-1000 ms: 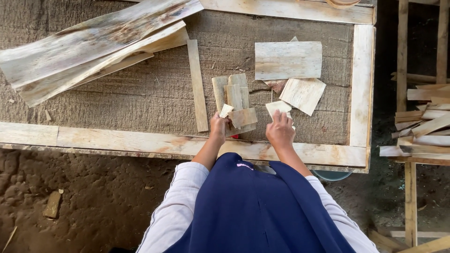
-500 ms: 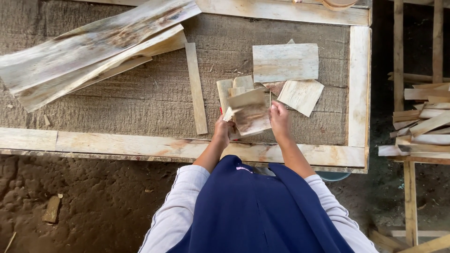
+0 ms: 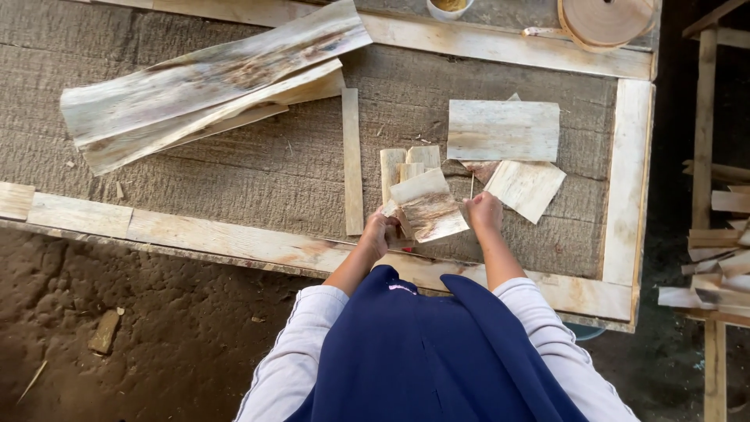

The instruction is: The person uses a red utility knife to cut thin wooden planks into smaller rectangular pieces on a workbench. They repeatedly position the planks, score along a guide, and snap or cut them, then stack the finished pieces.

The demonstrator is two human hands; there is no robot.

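The left hand (image 3: 380, 233) pinches the lower-left corner of a pale veneer piece (image 3: 428, 206), and the right hand (image 3: 484, 212) grips its right edge, at lower centre of the frame. Half a second ago the piece lay flatter; now it tilts up higher over 3 short strips (image 3: 406, 162) on the worktop (image 3: 234, 176). At the top edge, a small white cup (image 3: 449, 8) holds something yellowish.

No packages, labels, signs or screens visible.
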